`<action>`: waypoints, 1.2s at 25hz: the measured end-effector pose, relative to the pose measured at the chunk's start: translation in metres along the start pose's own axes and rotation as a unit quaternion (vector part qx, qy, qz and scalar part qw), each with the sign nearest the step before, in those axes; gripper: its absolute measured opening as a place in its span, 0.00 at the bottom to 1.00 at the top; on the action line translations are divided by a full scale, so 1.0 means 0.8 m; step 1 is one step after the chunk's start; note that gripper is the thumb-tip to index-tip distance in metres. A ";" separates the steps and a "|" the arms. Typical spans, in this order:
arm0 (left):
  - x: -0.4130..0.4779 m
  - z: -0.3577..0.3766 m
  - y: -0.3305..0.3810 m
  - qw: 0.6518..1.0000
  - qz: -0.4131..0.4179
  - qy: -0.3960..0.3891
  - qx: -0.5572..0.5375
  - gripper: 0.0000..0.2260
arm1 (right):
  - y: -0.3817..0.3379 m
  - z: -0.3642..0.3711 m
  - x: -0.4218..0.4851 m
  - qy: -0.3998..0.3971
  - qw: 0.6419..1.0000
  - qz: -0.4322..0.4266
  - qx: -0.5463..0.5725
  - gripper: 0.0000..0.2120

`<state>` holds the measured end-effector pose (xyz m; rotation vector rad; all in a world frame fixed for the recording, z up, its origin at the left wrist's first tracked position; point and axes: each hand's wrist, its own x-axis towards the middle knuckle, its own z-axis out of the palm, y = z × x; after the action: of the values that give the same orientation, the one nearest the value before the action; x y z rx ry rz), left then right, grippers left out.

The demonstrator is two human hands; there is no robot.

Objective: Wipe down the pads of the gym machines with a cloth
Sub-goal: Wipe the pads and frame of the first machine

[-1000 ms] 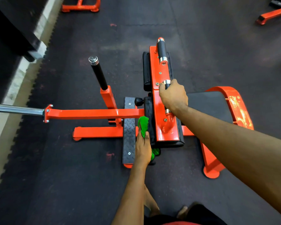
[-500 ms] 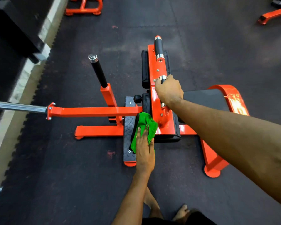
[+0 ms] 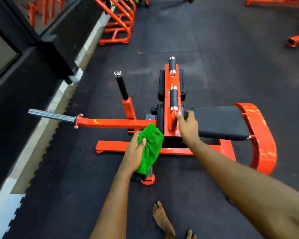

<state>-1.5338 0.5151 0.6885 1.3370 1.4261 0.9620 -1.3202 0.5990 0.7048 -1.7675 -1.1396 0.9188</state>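
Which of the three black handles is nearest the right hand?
The lower handle on the orange plate, just beyond the right hand; the upper handle and upright left handle sit farther off.

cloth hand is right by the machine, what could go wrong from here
1. The right hand grips nothing, so the lever arm might swing toward the left hand holding the cloth.
2. The bare foot stands close to the steel base; a stubbed toe seems possible.

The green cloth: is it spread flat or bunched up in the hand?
Bunched. The left hand grips the green cloth in loose folds, its lower end hanging down.
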 end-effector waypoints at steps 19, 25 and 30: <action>0.177 0.030 0.156 0.823 0.330 -0.236 0.397 0.15 | 0.147 0.004 -0.158 0.126 0.947 0.293 0.026 0.12; 0.270 0.056 0.131 0.574 0.465 -0.367 0.566 0.27 | 0.067 0.131 -0.098 0.336 0.854 0.304 0.255 0.31; 0.281 0.070 0.120 0.555 0.504 -0.385 0.539 0.24 | 0.019 0.242 -0.086 0.399 0.822 0.286 0.288 0.37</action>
<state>-1.4498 0.7459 0.7407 3.1433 0.2528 -0.2259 -1.5083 0.5786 0.6241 -1.6904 0.2246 0.6158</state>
